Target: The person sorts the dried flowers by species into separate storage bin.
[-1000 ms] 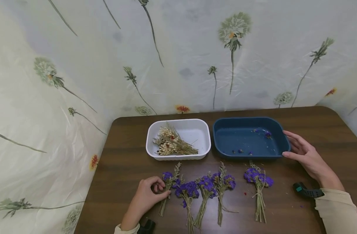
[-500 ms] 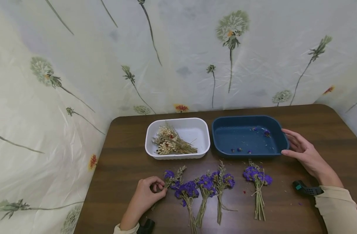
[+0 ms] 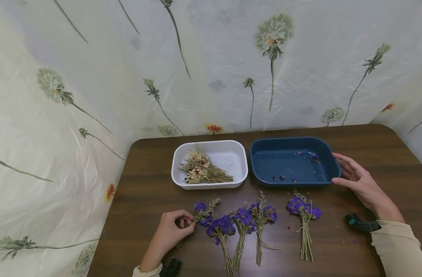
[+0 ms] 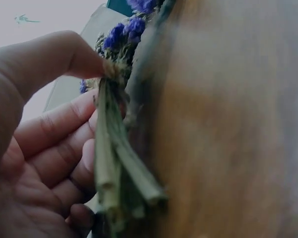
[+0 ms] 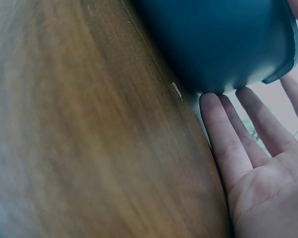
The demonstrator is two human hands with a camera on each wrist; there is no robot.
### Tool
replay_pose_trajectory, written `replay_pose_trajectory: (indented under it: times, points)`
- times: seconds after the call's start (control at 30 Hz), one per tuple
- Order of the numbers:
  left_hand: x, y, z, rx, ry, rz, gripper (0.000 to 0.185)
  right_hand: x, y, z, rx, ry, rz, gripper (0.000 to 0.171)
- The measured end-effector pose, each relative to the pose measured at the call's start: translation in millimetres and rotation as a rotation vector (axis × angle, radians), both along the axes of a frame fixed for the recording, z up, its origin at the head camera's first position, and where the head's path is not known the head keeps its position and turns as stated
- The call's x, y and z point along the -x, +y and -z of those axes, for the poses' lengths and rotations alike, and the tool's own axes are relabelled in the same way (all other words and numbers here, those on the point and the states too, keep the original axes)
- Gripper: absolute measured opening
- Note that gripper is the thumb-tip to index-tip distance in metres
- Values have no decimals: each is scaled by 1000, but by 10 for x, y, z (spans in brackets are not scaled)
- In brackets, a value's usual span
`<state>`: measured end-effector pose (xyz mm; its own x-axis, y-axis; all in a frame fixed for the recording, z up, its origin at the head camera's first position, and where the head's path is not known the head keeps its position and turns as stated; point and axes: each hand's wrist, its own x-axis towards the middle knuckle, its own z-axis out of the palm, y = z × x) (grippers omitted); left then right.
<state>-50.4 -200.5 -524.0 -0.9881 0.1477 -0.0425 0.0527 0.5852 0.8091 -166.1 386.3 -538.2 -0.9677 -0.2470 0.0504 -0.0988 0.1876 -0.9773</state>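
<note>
Head view: we see a dark wood-grain table [image 3: 145,184] set against a pale plastic sheet wall [image 3: 211,65] printed with dandelions. At the back of the table sit a white tray [image 3: 236,154] holding a cream dried bunch [image 3: 200,172] and, just beside it, a blue tray [image 3: 326,169] with purple crumbs. Four purple bunches [image 3: 245,221] lie in a row in front. Our left hand [image 3: 169,234] pinches the stems of the leftmost purple bunch [image 3: 204,213]. Our right hand [image 3: 357,179] is spread, fingers touching the blue tray's right end.

Left wrist view: fingers [image 4: 54,54] curl round the green stems [image 4: 114,163], low over blurred brown table.

Right wrist view: straight fingers [image 5: 223,134] rest against the blue tray wall [image 5: 223,39], palm up off the wood.
</note>
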Motion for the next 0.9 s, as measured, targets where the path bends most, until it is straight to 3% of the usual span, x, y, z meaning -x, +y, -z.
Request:
replay_pose_trajectory:
  times: [0.23,0.5,0.9]
  points:
    - [8,-115,3,-68,-13,11,17,5,-8,4,22,-4,-5,77]
    - [11,-205,9,-158,20,18,13,0,-1,3,47,-2,-10,77]
    - [-1,-190,-30,-169,-33,-26,9,-3,4,13,24,4,-2,77]
